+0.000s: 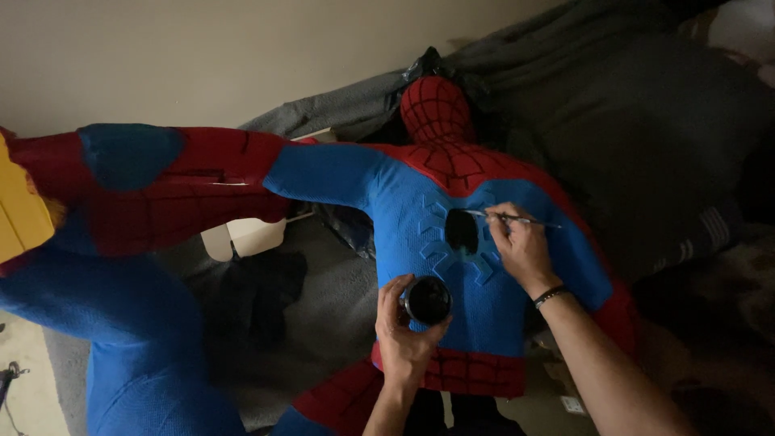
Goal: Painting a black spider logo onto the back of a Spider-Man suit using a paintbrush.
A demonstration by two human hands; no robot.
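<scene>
Head view: left hand holds small round black paint pot, fingers curled tight round rim, thumb on near side. Pot open, inside dark, contents look black; level cannot tell. Right hand pinches thin silver-handled paintbrush, fingertips closed on shaft. Brush tip just left of fingertips, touching black painted patch on raised spider emblem of blue-and-red textured figure torso. Pot sits just below patch, over blue fabric.

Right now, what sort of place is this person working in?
Probably a room at home used for craft work. A red-and-blue figure lies on grey blankets; the right hand paints with a fine brush, the left hand holds a small paint pot.
</scene>
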